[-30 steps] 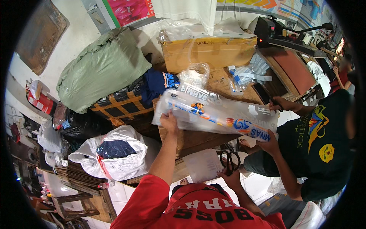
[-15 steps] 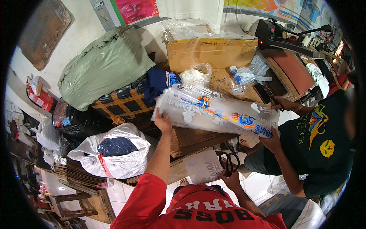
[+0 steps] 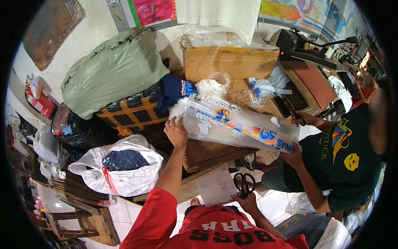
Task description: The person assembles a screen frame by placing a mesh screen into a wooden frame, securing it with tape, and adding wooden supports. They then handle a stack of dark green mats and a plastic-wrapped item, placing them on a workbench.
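Note:
A long stack of clear plastic film sheets (image 3: 236,124), printed in blue, orange and white, stretches across the middle. My left hand (image 3: 177,132) has its fingers bent over the near left edge of the film; its thumb is hard to see. Low in front of me, my right hand (image 3: 247,202) is closed around black-handled scissors (image 3: 244,183). A small translucent printed sheet (image 3: 214,187) hangs beside them, touching that hand. At the right, another person's hand (image 3: 293,157) grips the film's other end, while their other hand (image 3: 304,118) holds dark scissors near it.
A wooden table (image 3: 207,154) lies beneath the film. Behind stand a cardboard box (image 3: 232,62), a big green sack (image 3: 114,74) and a black heat press (image 3: 298,47). A white bag (image 3: 124,182) with dark contents sits at left. A person in a dark shirt (image 3: 348,166) is close on my right.
My left hand has shifted its hold along the film's left edge, the fingers now over the top. The scissors and small sheet in my right hand have moved slightly left.

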A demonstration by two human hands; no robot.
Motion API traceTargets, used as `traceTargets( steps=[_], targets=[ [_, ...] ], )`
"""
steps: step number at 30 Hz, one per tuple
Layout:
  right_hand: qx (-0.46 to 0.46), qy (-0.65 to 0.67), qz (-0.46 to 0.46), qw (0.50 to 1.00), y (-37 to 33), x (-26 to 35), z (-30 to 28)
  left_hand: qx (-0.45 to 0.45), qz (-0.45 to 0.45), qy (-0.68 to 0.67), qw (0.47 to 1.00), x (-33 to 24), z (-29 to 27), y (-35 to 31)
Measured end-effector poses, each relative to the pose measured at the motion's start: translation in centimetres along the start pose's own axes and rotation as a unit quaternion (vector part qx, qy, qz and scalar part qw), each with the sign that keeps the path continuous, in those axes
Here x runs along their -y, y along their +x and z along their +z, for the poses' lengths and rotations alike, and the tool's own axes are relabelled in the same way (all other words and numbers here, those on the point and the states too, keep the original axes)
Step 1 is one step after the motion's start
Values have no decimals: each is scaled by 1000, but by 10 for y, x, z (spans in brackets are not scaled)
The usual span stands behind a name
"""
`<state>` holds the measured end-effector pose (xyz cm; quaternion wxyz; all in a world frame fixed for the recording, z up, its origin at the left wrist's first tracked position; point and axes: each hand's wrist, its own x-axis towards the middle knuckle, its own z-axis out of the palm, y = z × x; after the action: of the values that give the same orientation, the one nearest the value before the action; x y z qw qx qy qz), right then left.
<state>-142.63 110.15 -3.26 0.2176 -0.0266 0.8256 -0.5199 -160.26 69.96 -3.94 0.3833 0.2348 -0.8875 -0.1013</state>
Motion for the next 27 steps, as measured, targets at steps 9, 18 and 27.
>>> traceTargets(
  steps=[9, 18, 27],
  targets=[
    [-14, -3, -11, 1000, 1, 1, 3, -76, -228, -289, 927, 12, 28, 1],
    [11, 19, -5, 1000, 11, 7, 3, 49, -212, -564, 797, 29, 50, 20],
    [19, -2, -3, 1000, 17, 1, -8, 193, -78, 22, 978, 18, 47, 15]
  ],
)
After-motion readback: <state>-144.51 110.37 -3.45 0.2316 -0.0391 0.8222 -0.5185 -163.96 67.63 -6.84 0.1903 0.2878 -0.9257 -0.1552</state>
